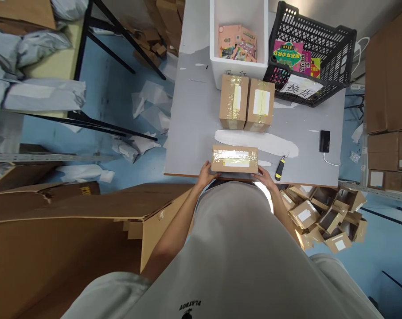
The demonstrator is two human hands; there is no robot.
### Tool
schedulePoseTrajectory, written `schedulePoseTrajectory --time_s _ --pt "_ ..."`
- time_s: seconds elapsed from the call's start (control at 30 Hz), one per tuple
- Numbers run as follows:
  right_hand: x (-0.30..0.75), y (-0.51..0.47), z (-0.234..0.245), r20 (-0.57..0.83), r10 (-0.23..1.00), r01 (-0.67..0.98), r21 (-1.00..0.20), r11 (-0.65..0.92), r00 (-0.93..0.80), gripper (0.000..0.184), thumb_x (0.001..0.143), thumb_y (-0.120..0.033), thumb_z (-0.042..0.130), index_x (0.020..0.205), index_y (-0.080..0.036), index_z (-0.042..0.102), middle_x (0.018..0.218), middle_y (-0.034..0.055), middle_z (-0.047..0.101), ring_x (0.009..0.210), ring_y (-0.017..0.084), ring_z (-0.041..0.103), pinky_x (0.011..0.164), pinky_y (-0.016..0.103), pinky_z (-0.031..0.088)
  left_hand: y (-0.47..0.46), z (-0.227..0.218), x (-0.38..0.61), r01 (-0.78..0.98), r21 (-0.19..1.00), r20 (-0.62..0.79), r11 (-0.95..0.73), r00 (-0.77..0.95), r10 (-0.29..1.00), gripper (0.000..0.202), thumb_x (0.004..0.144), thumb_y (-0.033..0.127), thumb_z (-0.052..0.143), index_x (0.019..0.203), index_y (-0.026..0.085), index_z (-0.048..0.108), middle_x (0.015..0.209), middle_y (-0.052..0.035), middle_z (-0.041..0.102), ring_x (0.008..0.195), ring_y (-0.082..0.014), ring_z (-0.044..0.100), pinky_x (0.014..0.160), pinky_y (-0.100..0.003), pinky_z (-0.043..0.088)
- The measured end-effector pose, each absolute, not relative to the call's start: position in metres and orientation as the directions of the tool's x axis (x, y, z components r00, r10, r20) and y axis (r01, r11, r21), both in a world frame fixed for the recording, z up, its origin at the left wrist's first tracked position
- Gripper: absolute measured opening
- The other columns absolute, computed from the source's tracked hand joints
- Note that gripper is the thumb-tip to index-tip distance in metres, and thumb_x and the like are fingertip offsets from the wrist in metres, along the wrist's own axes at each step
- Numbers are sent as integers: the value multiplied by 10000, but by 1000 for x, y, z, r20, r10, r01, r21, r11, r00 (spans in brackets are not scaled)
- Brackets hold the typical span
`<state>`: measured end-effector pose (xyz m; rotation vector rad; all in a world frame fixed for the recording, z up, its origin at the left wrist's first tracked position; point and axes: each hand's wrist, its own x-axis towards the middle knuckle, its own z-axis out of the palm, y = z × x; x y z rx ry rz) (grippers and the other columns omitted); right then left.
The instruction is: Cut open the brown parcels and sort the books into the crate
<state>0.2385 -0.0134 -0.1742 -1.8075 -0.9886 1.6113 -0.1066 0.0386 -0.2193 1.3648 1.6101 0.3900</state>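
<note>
A small taped cardboard box [235, 166] with a white label lies at the front edge of the grey table, right before my body. My left hand [206, 174] grips its left end, fingers curled at the lower corner. At the opposite end, my right hand [264, 176] holds the right corner. A yellow and black utility knife [280, 168] rests on the table to the right of that hand. Behind the box, two more taped cartons, a left one [233, 116] and a right one [259, 122], stand side by side.
A white bin [239, 66] with small packets and a black crate [333, 57] with colourful books stand at the back. A phone [324, 141] on a cable lies right. Opened boxes [320, 217] are heaped below the table; a large carton [71, 239] stands left.
</note>
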Motion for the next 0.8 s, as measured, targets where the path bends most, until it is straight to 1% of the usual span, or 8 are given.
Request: schedulePoseTrajectory --time_s 0.07,0.13,0.27,0.43,0.53,0.67,0.73,0.8 --pt "237 -13 -171 -590 806 165 -791 -589 51 843 836 -601 879 1564 -219 694 1656 113 671 1582 329 590 1319 552 477 40 -213 -106 536 762 -477 362 87 875 873 673 682 989 1339 150 804 1768 -274 478 1703 -454 399 1375 -552 379" --pt "239 -11 -168 -561 824 141 -813 -566 77 824 866 -666 836 1550 -225 708 1679 113 648 1633 329 532 1344 545 450 42 -204 -106 494 788 -460 368 74 885 812 721 742 945 1282 165 835 1803 -246 441 1721 -433 373 1399 -527 346" --pt "245 -4 -161 -502 855 155 -841 -518 129 771 912 -690 799 1550 -266 719 1718 91 607 1662 331 493 1364 538 434 49 -190 -107 443 824 -406 354 25 914 716 866 797 811 1254 197 865 1833 -179 424 1712 -402 401 1389 -491 385" --pt "244 -4 -163 -542 824 166 -808 -565 165 774 859 -700 849 1470 -230 782 1694 110 629 1644 361 515 1379 556 418 43 -195 -107 435 800 -467 413 22 884 668 864 767 825 1196 190 885 1832 -162 433 1670 -426 465 1382 -518 406" --pt "241 -11 -167 -555 815 105 -811 -575 168 811 833 -707 877 1497 -254 771 1653 91 673 1625 379 539 1384 595 405 31 -205 -106 372 816 -492 442 47 869 698 862 715 857 1321 189 849 1849 -163 403 1677 -429 450 1359 -533 447" --pt "245 -19 -174 -545 832 81 -829 -553 102 819 831 -712 890 1523 -294 764 1653 49 676 1661 386 492 1415 586 347 18 -214 -101 243 827 -526 507 17 850 723 919 556 847 1548 224 717 1805 -156 478 1679 -391 455 1330 -517 488" --pt "250 -21 -182 -535 842 71 -839 -540 70 810 830 -697 890 1524 -299 765 1652 36 676 1664 380 489 1423 566 332 14 -216 -99 184 833 -537 521 41 843 808 909 460 857 1649 242 618 1787 -144 510 1667 -364 479 1339 -510 478" --pt "256 -24 -192 -542 836 62 -835 -547 79 813 809 -662 892 1520 -287 767 1640 53 685 1628 387 539 1404 571 368 12 -218 -99 170 834 -543 525 81 836 938 856 380 896 1712 255 535 1794 -135 503 1660 -356 490 1352 -509 462"
